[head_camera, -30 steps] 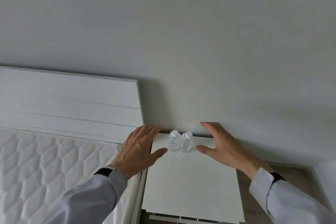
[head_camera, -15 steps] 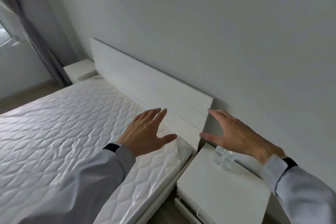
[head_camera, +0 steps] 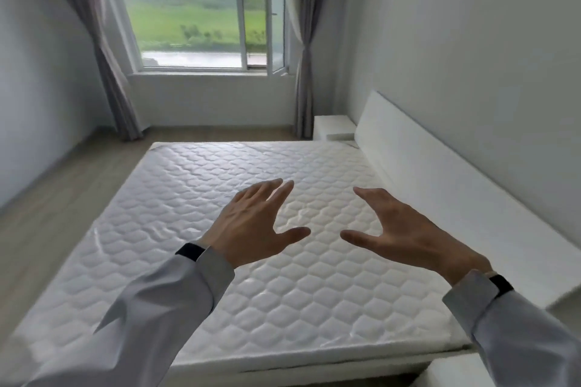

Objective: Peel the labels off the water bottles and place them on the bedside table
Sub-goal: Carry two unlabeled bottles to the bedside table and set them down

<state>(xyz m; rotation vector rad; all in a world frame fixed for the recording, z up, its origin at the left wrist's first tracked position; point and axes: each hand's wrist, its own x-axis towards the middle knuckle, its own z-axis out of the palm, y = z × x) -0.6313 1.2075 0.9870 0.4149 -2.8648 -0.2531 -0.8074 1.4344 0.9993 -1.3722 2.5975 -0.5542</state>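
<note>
Mattress (head_camera: pixel 188 198) beneath left grip (head_camera: pixel 251 223) and right grip (head_camera: pixel 405 229), both splayed and empty; headboard (head_camera: pixel 440 173) rightward, window (head_camera: pixel 195 9) ahead.

Mattress (head_camera: pixel 176 198) fills the centre and lower frame, with my left hand (head_camera: pixel 251 229) and right hand (head_camera: pixel 405 229) side by side above it at lower centre, apart from each other. Headboard (head_camera: pixel 440 173) runs along the mattress's right side, from right of centre down to the right edge, against the wall (head_camera: pixel 471 41). The far bedside table (head_camera: pixel 333 127) sits at the headboard's upper end. Window (head_camera: pixel 188 9) is at top centre behind the mattress, with the left curtain (head_camera: pixel 103 56) and right curtain (head_camera: pixel 303 56) flanking it and the floor (head_camera: pixel 63 192) down the left side.
</note>
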